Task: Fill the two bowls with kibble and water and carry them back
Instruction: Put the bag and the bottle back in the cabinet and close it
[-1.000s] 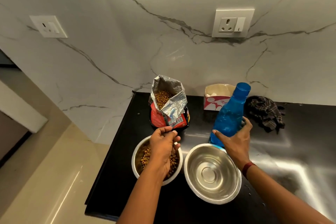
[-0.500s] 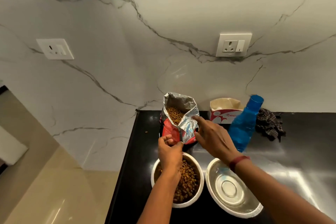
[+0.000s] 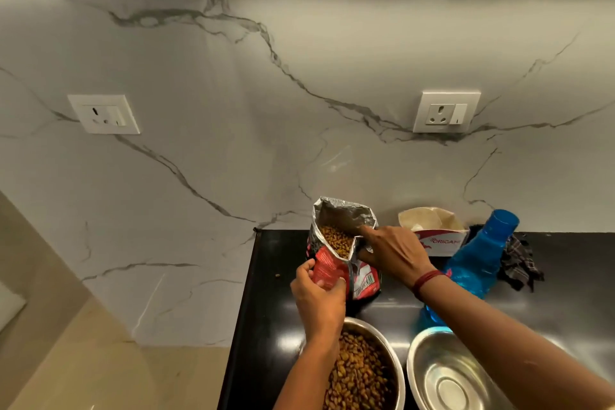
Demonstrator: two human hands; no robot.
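Observation:
An open red and silver kibble bag [image 3: 342, 243] stands on the black counter [image 3: 276, 309] by the wall. My right hand [image 3: 394, 251] pinches the bag's foil rim on its right side. My left hand [image 3: 319, 296] grips the bag's red front low on the left. Below them a steel bowl [image 3: 392, 363] holds brown kibble. Beside it on the right sits a second steel bowl [image 3: 442, 376] with nothing in it. A blue water bottle [image 3: 479, 263] with its cap on stands behind my right forearm.
A red and white tissue box [image 3: 432, 233] and a dark checked cloth [image 3: 519, 260] lie at the back by the marble wall. A stray kibble piece [image 3: 277, 275] lies near the counter's left edge, beyond which the floor drops away. Two wall sockets sit above.
My right hand left the blue bottle and moved left to take the kibble bag's rim. My left hand rose from the kibble bowl to the bag's front. The view tilted upward.

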